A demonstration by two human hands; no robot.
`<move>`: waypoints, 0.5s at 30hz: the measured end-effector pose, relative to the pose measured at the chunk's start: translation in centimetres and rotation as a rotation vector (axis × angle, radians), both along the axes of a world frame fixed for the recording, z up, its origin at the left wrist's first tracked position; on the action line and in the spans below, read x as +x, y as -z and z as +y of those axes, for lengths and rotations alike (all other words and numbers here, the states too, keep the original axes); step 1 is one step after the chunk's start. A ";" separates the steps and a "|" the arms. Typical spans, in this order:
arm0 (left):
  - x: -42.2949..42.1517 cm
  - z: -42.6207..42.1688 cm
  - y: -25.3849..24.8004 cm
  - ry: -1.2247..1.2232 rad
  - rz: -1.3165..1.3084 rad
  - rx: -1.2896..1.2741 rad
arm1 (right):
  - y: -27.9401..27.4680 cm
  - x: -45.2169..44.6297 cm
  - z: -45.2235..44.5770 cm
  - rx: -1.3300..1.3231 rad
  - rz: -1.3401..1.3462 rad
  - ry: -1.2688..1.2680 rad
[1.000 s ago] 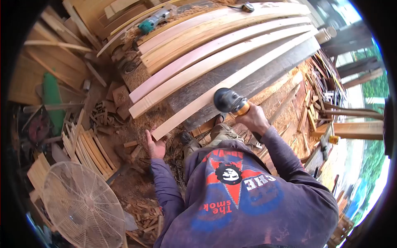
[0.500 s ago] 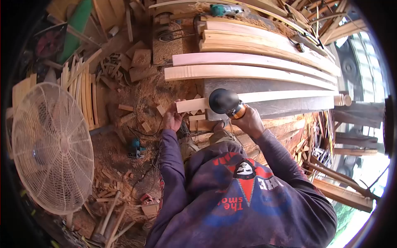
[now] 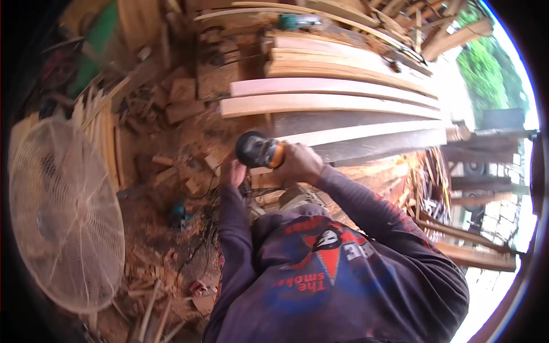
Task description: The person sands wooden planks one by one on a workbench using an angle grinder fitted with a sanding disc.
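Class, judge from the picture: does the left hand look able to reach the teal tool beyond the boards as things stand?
Probably not: the left hand is beside the round-headed power tool, and several boards lie between that hand and the teal tool.

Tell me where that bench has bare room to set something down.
The grey benchtop looks bare in two strips: between the board under the sander and the pale plank behind it, and along the nearer edge. Crowded: the far side, with more boards.

Sweatshirt has upside-dn red txt: "The smok…"
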State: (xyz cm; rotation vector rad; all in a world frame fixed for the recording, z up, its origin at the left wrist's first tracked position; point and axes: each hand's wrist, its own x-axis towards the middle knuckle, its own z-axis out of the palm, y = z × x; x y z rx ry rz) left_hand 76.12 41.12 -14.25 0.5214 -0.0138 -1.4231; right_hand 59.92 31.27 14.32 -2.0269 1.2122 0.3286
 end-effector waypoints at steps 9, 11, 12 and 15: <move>0.7 0.9 -5.7 0.107 -0.151 0.135 | 0.2 -13.0 -2.1 -0.259 0.029 0.365; 0.7 0.4 -6.4 0.125 -0.276 0.217 | 0.1 -16.8 -3.1 -0.298 -0.031 0.455; 0.8 0.3 -6.3 0.133 -0.277 0.222 | -0.7 -17.9 -3.5 -0.295 -0.016 0.523; 0.9 0.1 -5.9 0.140 -0.326 0.257 | 0.9 -24.1 -6.4 -0.254 0.126 0.737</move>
